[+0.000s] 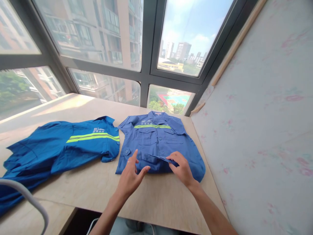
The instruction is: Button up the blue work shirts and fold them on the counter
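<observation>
On the pale tabletop (158,199) near the window frame (145,39), the short-sleeved blue shirt (168,138) lies front up, collar away from us, with a second blue garment (83,150) to its left. Our right hand (182,168) pinches a raised cloth edge at its lower front; our left hand (130,176) is spread wide over its near-left part, contact unclear. We seem to be arranging that lower front, which calls for steady fingers and both sides kept level.

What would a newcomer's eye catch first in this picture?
Likely the neon-yellow stripes on the bright blue garment at left and the blue shirt in the middle, both on the pale table. Next come the right hand, pinching the shirt, and the left hand, open over it.
</observation>
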`<state>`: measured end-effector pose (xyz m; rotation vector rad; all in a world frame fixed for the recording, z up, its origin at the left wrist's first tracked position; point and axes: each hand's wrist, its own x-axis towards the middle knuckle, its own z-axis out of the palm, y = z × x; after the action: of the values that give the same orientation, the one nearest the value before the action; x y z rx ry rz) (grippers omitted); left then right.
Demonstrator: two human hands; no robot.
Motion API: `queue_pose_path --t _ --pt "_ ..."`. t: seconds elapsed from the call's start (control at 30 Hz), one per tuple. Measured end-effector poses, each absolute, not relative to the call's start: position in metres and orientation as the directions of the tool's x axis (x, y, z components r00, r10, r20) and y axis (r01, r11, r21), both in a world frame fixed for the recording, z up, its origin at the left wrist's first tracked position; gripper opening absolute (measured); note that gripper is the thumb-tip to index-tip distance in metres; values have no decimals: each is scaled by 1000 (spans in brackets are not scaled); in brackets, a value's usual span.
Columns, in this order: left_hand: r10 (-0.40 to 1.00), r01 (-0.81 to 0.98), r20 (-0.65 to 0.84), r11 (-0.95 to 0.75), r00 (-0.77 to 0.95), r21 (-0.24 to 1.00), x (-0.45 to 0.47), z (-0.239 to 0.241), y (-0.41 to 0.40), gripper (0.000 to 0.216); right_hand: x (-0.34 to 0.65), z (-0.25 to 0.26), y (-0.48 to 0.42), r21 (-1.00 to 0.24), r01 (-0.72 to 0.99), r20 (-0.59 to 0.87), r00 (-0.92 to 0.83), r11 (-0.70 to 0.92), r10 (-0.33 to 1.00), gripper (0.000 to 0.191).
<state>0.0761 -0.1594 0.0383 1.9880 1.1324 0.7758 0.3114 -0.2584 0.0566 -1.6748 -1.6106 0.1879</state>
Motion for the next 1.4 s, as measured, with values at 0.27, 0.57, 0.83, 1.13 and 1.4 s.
queue_pose_path --t 0.27,0.57,0.83,1.13,1.4 --pt "881 431 -117 -105 458 896 66 40 -203 105 271 29 -327 -588 738 336 -150 332 930 28" --pt "627 428 424 -768 653 476 77 47 -229 33 275 15 -337 -730 646 289 0 220 957 15" --pt "583 314 340 -743 738 591 85 14 -226 55 265 15 -344 -812 577 276 247 88 929 14" --pt "674 292 376 -662 636 691 88 15 -240 24 257 22 -341 -879 470 113 376 -84 920 22" --pt "626 233 576 -757 526 611 100 7 -243 26 252 37 -336 -826 564 174 239 9 955 26"
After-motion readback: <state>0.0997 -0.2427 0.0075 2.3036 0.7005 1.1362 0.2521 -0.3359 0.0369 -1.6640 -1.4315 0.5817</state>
